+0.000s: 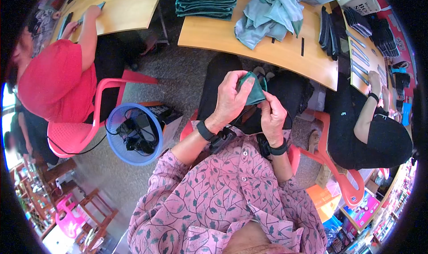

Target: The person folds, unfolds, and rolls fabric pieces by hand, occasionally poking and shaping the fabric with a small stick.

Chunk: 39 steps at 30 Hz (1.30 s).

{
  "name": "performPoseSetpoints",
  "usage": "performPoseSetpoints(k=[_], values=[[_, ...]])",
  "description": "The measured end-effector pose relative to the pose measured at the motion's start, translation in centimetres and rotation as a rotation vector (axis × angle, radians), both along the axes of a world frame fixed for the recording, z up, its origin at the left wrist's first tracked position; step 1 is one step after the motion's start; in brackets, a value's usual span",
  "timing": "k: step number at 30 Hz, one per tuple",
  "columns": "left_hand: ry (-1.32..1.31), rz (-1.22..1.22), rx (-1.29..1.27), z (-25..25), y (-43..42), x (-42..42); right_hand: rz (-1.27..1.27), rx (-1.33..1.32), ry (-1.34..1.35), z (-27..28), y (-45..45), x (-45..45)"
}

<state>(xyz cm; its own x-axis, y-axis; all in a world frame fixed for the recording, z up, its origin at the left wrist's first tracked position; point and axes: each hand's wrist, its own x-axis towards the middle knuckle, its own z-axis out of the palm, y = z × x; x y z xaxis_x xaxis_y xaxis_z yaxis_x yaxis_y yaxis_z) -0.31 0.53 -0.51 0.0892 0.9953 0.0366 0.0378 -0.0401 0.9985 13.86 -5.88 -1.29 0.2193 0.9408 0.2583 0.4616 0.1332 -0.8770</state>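
Observation:
In front of my lap I hold a small piece of dark green cloth [256,93] that looks folded or pouch-shaped. My left hand [232,96] grips its upper left side, with the thumb lying across it. At the cloth's lower right corner, my right hand [273,114] pinches the edge between thumb and fingers. On the table beyond lies a loose heap of pale teal cloth pieces [269,20]. Left of that heap stands a neat stack of folded dark green cloths [206,3].
The wooden table [214,36] also bears dark strips [329,33] at its right. Co-workers sit on both sides: one in a red top [58,82], one in black [379,142]. A blue basket [117,150] holding black cables stands on the floor at left.

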Motion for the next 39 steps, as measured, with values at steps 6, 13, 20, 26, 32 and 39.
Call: performPoseSetpoints(k=[6,13,20,26,32,39], values=[[0.096,0.040,0.110,0.7,-0.1,0.2,0.012,-0.019,0.043,0.1,-0.2,-0.3],[0.023,-0.013,0.056,0.8,-0.4,0.5,-0.023,-0.081,0.172,-0.1,-0.7,-0.4],[-0.046,-0.165,-0.059,0.8,-0.8,0.6,-0.050,-0.089,0.319,-0.3,-0.8,-0.5],[-0.218,-0.138,-0.111,1.3,-1.0,0.3,-0.017,-0.128,0.304,0.2,-0.6,-0.4],[-0.341,-0.101,-0.110,0.9,-0.4,-0.1,-0.015,-0.137,0.269,-0.1,-0.5,-0.3],[-0.296,-0.066,-0.081,1.0,0.0,-0.4,0.010,-0.072,0.172,0.4,-0.4,-0.1]])
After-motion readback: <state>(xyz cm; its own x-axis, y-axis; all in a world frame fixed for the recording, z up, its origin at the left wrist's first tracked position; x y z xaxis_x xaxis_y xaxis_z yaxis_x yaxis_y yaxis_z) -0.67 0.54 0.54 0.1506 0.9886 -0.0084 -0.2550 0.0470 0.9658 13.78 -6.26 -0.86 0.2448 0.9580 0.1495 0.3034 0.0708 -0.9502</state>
